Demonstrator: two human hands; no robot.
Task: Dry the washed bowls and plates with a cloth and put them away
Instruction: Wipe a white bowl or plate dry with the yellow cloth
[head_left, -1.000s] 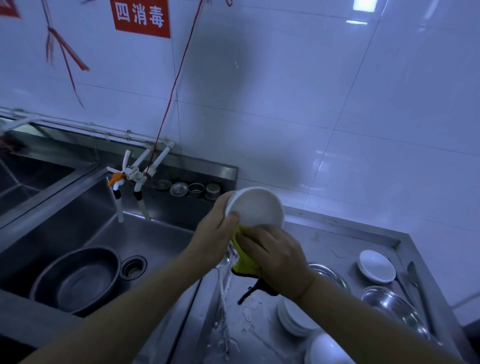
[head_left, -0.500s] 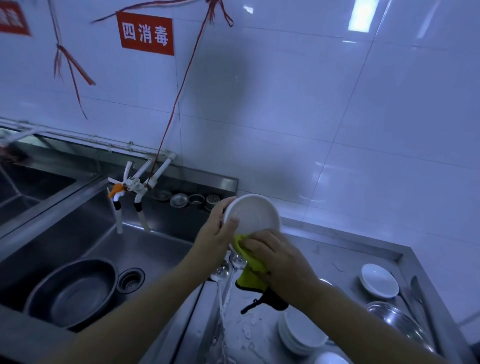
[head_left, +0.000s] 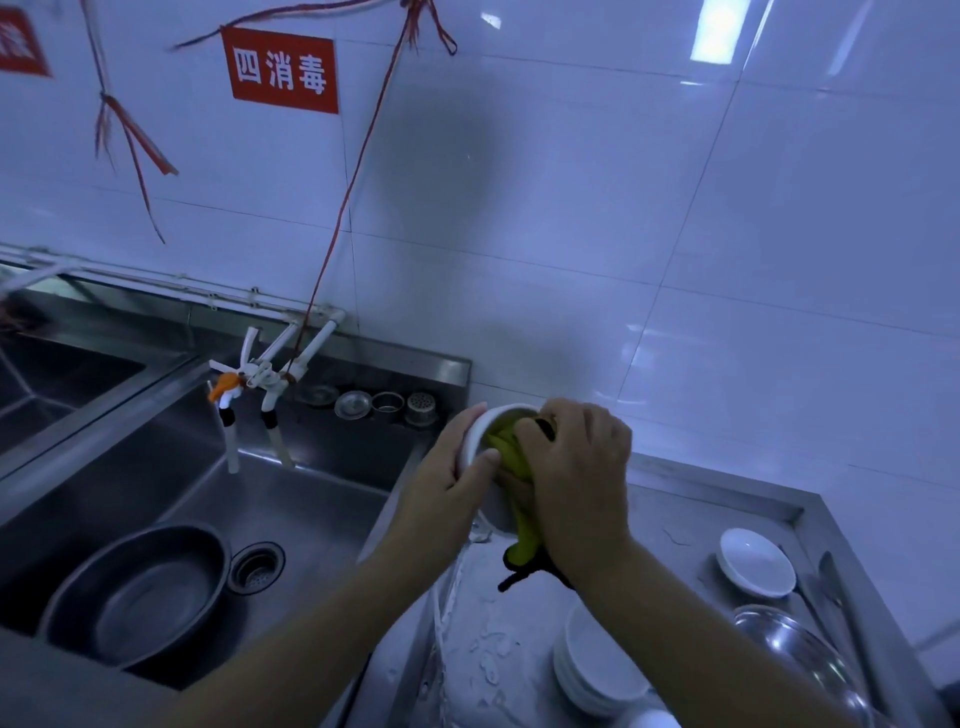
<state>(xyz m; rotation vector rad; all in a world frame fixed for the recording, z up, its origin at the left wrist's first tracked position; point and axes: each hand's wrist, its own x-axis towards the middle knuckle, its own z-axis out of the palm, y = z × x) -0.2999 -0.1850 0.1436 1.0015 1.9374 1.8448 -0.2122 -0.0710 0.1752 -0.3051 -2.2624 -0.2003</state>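
My left hand (head_left: 447, 493) grips the rim of a small white bowl (head_left: 480, 428), held tilted above the edge between sink and counter. My right hand (head_left: 576, 467) presses a yellow cloth (head_left: 506, 447) with a black edge into the bowl; the cloth's tail hangs down below my wrist. The bowl's inside is mostly hidden by the cloth and my fingers. A stack of white plates (head_left: 597, 670) stands on the wet counter below my right forearm. One white dish (head_left: 756, 569) lies alone at the right.
A steel sink (head_left: 322, 499) at the left holds a large metal basin (head_left: 135, 597) beside the drain (head_left: 257, 566). White taps (head_left: 249, 379) jut over it. Steel bowls (head_left: 800, 654) and a utensil lie at the counter's right edge. Strainer parts sit on the back ledge.
The bowl has turned so its opening faces my right hand, and that hand has pushed the yellow cloth from the bowl's lower outside into its inside. The view has shifted slightly.
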